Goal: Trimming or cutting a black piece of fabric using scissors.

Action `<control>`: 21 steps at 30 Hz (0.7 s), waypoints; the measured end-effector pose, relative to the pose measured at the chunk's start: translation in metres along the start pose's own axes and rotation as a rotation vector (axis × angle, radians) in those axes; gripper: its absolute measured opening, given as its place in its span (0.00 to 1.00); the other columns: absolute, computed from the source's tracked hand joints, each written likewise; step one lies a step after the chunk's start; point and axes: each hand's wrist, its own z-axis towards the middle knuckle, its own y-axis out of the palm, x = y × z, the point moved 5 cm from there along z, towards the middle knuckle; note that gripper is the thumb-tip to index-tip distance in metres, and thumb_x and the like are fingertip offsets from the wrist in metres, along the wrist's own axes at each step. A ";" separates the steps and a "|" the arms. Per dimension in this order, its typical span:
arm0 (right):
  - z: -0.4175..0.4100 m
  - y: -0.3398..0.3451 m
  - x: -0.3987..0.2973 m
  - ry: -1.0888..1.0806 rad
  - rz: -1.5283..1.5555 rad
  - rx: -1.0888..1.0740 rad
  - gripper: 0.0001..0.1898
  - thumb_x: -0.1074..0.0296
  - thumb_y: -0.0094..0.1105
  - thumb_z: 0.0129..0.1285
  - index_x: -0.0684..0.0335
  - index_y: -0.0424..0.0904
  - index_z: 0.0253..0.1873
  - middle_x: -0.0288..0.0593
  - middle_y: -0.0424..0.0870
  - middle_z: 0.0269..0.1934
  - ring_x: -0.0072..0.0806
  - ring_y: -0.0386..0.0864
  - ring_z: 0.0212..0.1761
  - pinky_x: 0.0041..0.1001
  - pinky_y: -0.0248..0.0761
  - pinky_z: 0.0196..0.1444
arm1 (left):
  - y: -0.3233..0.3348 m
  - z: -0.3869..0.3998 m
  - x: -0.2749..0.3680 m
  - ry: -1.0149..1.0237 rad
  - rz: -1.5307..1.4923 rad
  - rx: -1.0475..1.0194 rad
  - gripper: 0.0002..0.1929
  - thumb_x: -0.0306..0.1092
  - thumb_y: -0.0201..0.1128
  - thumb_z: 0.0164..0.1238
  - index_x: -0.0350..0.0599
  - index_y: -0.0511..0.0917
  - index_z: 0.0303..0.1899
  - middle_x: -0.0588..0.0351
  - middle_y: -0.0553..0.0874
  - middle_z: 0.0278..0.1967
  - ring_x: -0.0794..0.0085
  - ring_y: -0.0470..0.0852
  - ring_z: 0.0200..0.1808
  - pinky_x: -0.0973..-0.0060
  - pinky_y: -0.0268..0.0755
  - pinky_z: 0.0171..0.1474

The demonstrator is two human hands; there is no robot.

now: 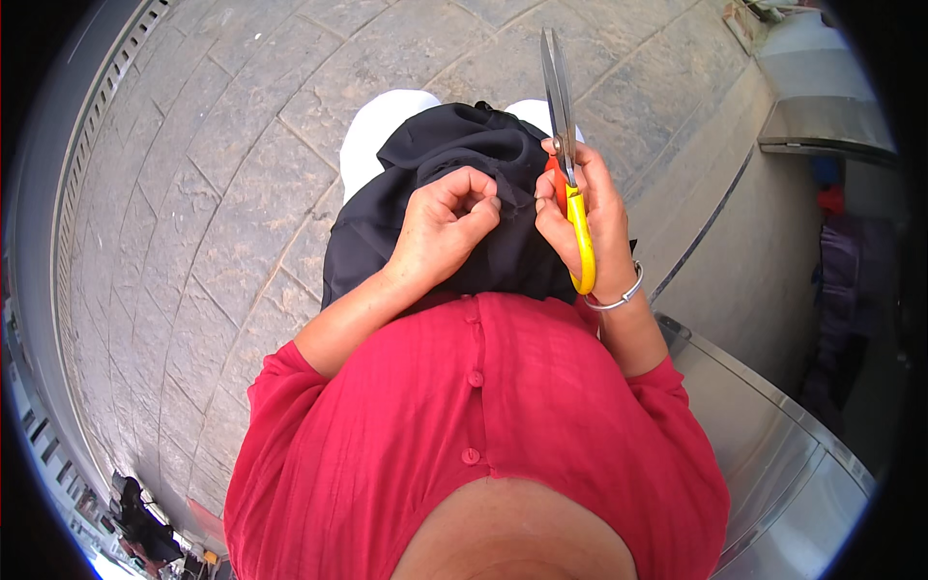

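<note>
Black fabric (370, 225) lies bunched over my lap, with white cloth showing at both knees. My left hand (451, 221) pinches an edge of the fabric between thumb and fingertips. A pair of scissors (569, 181) with long metal blades and one yellow and one red handle rests in my right hand (591, 210). Its blades point away from me and look nearly closed. The thumb and forefinger of that hand are close together beside the fabric; whether they also pinch it, I cannot tell. A silver bangle (620, 296) circles my right wrist.
Grey stone-patterned paving (239, 181) spreads ahead and to the left, with a slotted edge beside a road at the far left. A metal-topped cabinet or counter (768, 449) stands close on my right. Beyond it are a pale wall and dark purple cloth (841, 290).
</note>
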 end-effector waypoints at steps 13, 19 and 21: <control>0.002 -0.003 -0.015 0.263 0.322 -0.172 0.25 0.83 0.54 0.55 0.62 0.65 0.59 0.35 0.74 0.32 0.15 0.70 0.33 0.15 0.66 0.38 | -0.003 -0.001 0.013 -0.137 -0.152 -0.061 0.01 0.26 0.53 0.63 0.45 0.71 0.33 0.71 0.71 0.24 0.92 0.66 0.25 0.89 0.56 0.26; -0.003 0.010 -0.017 0.188 0.139 -0.200 0.27 0.81 0.61 0.53 0.65 0.65 0.59 0.33 0.73 0.31 0.13 0.69 0.32 0.14 0.63 0.36 | 0.004 -0.002 0.018 -0.050 -0.136 -0.062 0.02 0.24 0.53 0.65 0.44 0.71 0.34 0.71 0.72 0.26 0.91 0.66 0.26 0.90 0.57 0.28; -0.003 0.011 -0.015 0.192 0.115 -0.185 0.26 0.81 0.60 0.53 0.63 0.66 0.58 0.32 0.73 0.31 0.13 0.69 0.32 0.14 0.63 0.36 | 0.003 -0.002 0.018 -0.031 -0.065 -0.041 0.02 0.23 0.53 0.65 0.43 0.70 0.34 0.70 0.73 0.27 0.92 0.67 0.27 0.90 0.58 0.28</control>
